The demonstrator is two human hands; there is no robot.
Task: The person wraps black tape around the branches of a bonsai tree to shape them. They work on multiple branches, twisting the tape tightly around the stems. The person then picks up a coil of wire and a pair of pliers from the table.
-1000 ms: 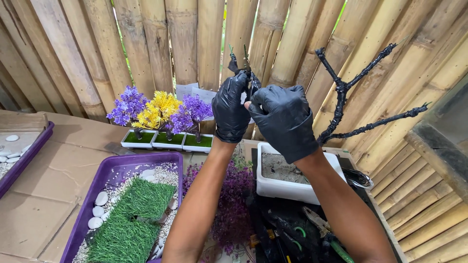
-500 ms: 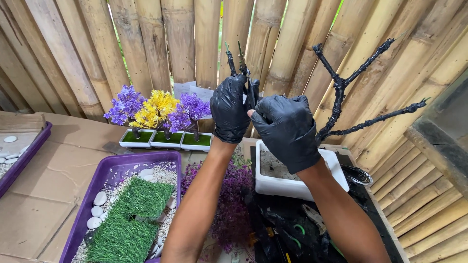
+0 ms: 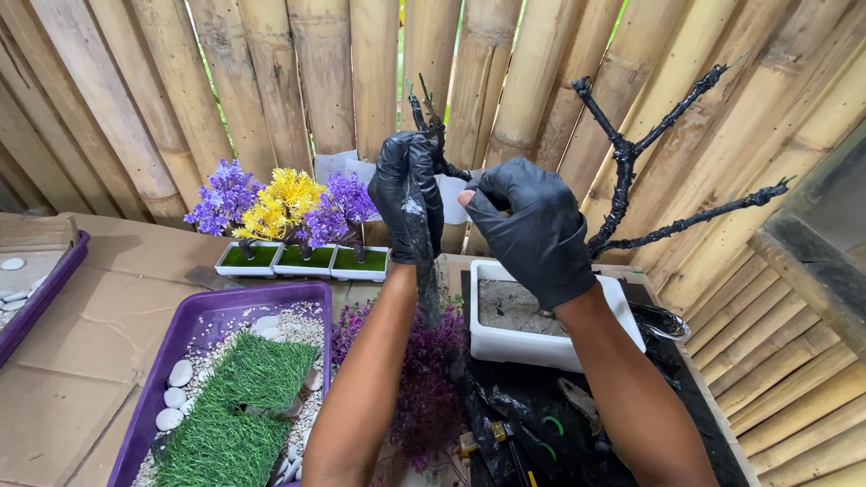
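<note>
— While both hands work up high, what lies nearest, in front of the white pot point(image 3: 528, 347)?

— Just in front of the pot, a dark mat holds tools point(image 3: 532, 433), and purple foliage point(image 3: 424, 388) lies to the pot's left. Further left of the pot, a purple tray point(image 3: 225, 302) carries gravel, white stones and a patch of fake grass point(image 3: 230, 410).

— And the pot itself?

— It holds grey fill, and a black tree point(image 3: 622, 171) rises from it, its branches bare.

— The hands?

— Both gloved in black, above the pot. The left hand point(image 3: 408, 194) is clenched around a black twig point(image 3: 426, 113), with a strip of black wrap hanging below it. The right hand point(image 3: 532, 225) pinches the same twig from the side.

— How far along does it look?

— I'd judge midway: the twig seems wrapped but not yet joined to the tree, and no foliage is on any branch.

— Beyond the pot?

— Back and left of it, three finished little trees point(image 3: 280, 212), purple, yellow and purple, stand before the bamboo wall point(image 3: 271, 81).
</note>
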